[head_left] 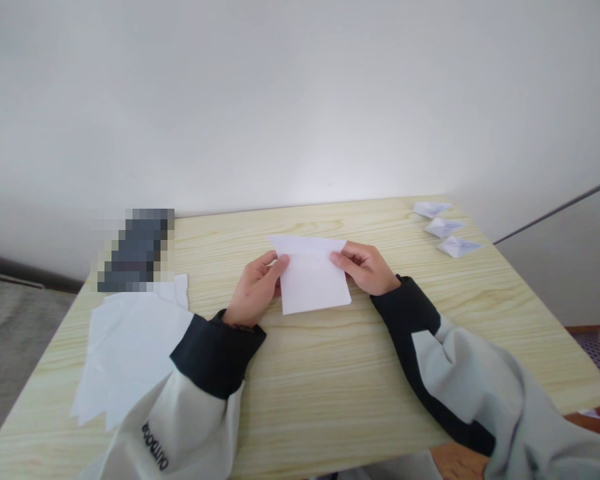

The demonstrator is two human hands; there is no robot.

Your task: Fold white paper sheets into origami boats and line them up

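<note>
A white sheet of paper point(314, 283), roughly square, is held up above the table between my two hands. A strip along its top edge looks folded. My left hand point(258, 285) pinches the left side near the top, thumb in front and fingers behind. On the opposite side, my right hand point(366, 268) grips the upper right edge in the same way, with its thumb on the front face. The fingers behind the sheet are partly hidden.
Loose white sheets point(135, 347) lie in a pile at the left, partly under my left sleeve. Behind them is a dark pixelated rectangle point(140, 250). Three folded paper shapes point(445, 228) stand at the back right of the wooden table point(330, 400). A white wall point(300, 100) borders the far edge.
</note>
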